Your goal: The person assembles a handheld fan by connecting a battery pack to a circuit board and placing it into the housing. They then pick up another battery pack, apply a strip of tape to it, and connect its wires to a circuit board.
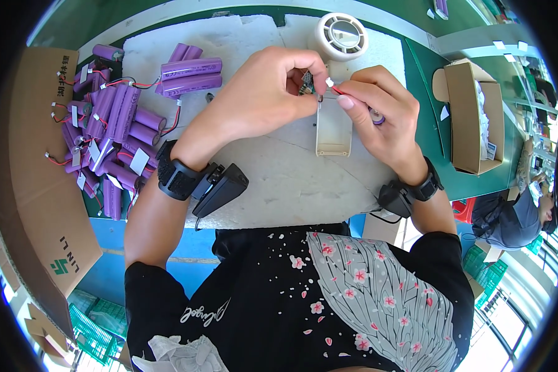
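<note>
My left hand [263, 93] is closed, its thumb and fingers pinching a small circuit board [305, 84]. In my right hand [384, 111], a red wire with a white plug [330, 82] sits between thumb and forefinger, close to the board. The round end of a purple battery [377, 116] shows between the fingers of that same hand; the rest of it is hidden. Beneath both hands lies a cream handheld fan, with its round head [342, 37] at the far side and its hollow handle shell [333, 135] toward me. The plug and board are apart.
Purple battery packs [115, 115] with leads are heaped at the left beside a large cardboard box [37, 155]. Several more packs [189, 74] rest on the white foam sheet [260, 180]. An open carton [465, 118] stands at the right. Another person [508, 214] sits farther right.
</note>
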A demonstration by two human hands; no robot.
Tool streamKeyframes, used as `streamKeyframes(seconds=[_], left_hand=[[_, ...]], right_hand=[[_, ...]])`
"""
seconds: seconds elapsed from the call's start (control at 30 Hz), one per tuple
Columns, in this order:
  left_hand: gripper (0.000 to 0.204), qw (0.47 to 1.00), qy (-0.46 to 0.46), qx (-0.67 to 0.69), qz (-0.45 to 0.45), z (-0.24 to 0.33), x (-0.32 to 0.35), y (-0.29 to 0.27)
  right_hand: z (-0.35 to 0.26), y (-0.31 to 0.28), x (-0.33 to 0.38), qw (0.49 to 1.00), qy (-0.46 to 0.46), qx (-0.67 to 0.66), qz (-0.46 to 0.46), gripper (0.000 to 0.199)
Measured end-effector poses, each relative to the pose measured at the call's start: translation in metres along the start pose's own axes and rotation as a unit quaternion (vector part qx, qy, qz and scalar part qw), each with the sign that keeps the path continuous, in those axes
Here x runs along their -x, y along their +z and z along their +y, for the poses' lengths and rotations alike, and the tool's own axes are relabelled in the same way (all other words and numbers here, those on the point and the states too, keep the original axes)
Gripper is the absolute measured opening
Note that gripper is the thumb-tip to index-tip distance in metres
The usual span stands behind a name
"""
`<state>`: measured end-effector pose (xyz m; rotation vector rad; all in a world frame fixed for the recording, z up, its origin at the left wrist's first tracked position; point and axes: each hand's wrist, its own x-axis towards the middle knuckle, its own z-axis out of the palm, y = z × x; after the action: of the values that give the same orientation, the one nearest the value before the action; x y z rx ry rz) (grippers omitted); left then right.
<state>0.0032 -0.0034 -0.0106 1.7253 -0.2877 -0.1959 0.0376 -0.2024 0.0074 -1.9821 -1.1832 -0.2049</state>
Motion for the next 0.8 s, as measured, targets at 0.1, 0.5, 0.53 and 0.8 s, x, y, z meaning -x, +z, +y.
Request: streamKeyframes(seconds=[0.1,0.5,0.53,0.8], left_hand=[[0.013,1.0,-0.01,0.02,-0.004,0.003,0.001,-0.002],[0.017,0.985,0.088,-0.149,-0.013,0.014,0.0,-0.009],[0.017,0.985,0.088,-0.149,-0.013,0.013,0.0,-0.009],[0.021,0.996,-0.006,-0.084,0.021,0.011,0.0,-0.004]], right_hand=[[-0.001,-0.002,0.001,1.0,0.024,-0.002,-0.008,0.009],[-0.002,-0.004,-0.001,0.992,0.117,-0.035,-0.022,0.008],[-0.001,-0.002,-0.002,0.995,0.092,-0.026,0.006,0.007],[0.0,0.002,0.0,0.997,0.042,0.05,0.046,0.009]])
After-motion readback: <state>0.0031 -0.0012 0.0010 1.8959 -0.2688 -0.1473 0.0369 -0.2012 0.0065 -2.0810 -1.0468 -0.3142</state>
